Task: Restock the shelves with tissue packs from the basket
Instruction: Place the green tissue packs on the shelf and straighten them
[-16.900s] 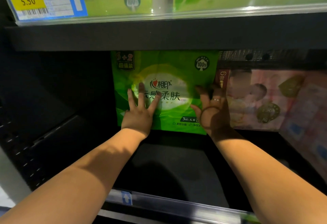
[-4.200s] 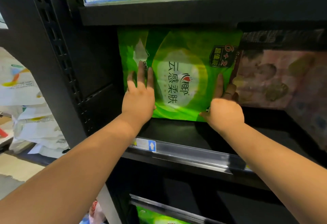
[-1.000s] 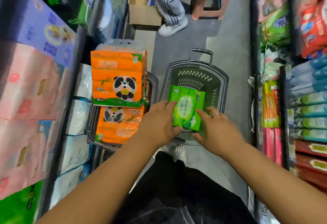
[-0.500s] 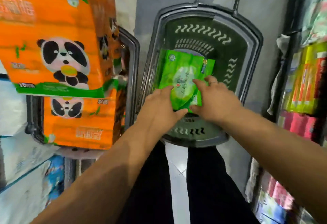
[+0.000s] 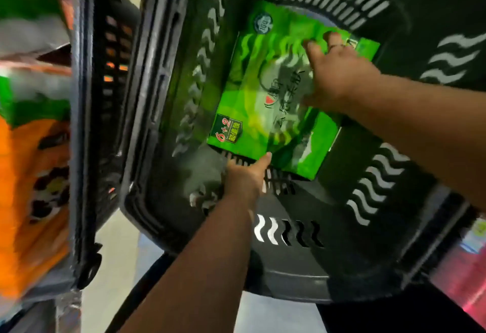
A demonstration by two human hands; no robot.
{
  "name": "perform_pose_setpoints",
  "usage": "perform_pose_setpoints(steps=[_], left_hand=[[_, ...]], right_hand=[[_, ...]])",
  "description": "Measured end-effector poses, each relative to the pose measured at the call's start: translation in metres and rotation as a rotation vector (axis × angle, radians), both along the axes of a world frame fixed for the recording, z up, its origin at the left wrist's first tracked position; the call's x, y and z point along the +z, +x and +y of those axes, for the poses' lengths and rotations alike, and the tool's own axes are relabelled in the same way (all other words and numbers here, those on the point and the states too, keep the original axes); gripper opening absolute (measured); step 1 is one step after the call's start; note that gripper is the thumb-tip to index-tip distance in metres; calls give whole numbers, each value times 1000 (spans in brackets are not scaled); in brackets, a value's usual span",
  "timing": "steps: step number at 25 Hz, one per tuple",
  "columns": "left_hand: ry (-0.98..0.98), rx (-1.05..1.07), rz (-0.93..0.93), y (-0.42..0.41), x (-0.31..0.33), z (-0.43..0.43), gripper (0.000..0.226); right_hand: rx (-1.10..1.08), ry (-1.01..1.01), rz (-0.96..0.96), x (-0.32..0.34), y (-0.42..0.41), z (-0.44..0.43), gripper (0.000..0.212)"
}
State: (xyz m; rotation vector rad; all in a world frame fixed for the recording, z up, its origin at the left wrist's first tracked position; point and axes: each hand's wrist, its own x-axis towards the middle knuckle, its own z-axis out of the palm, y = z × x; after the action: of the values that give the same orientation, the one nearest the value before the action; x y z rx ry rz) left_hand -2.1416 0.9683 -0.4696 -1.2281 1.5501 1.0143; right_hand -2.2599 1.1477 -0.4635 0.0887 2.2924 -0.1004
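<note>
A green tissue pack [image 5: 249,90] marked "6+2" lies inside the dark plastic basket [image 5: 136,148], which fills most of the view. My left hand [image 5: 244,177] holds the pack's near edge, thumb on top and fingers hidden beneath. My right hand [image 5: 339,74] lies over the pack's right side, its fingers reaching to the far edge and gripping there. The picture is blurred by motion.
A second dark basket [image 5: 89,122] stands close on the left and holds orange tissue packs [image 5: 31,161] with a panda print. Red and pink packaged goods [image 5: 460,280] show at the lower right. Pale floor shows between the two baskets.
My head has dropped much closer to the basket. Both hands have shifted on the green pack, the left to its near edge and the right toward its far edge.
</note>
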Motion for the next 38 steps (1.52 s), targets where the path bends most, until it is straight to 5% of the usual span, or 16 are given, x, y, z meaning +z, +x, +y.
perform_pose_setpoints(steps=[2, 6, 12, 16, 22, 26, 30, 38], left_hand=[[-2, 266, -43, 7, -29, 16, 92], [87, 506, -127, 10, -62, 47, 59], [130, 732, -153, 15, -73, 47, 92], [93, 729, -177, 17, -58, 43, 62], [89, 668, -264, 18, -20, 37, 94], [19, 669, -236, 20, 19, 31, 78], [101, 674, -243, 26, 78, 30, 107], [205, 455, -221, 8, 242, -5, 69]], right_hand=[[-1, 9, 9, -33, -17, 12, 114], [-97, 18, 17, -78, -37, 33, 129], [-86, -34, 29, -83, -27, 41, 129], [-120, -40, -28, -65, -31, 38, 126], [-70, 30, -22, -25, -31, 29, 123], [-36, 108, -43, 17, -39, 20, 124], [-73, 123, -17, 82, -32, 23, 126], [-237, 95, 20, 251, -26, 24, 126]])
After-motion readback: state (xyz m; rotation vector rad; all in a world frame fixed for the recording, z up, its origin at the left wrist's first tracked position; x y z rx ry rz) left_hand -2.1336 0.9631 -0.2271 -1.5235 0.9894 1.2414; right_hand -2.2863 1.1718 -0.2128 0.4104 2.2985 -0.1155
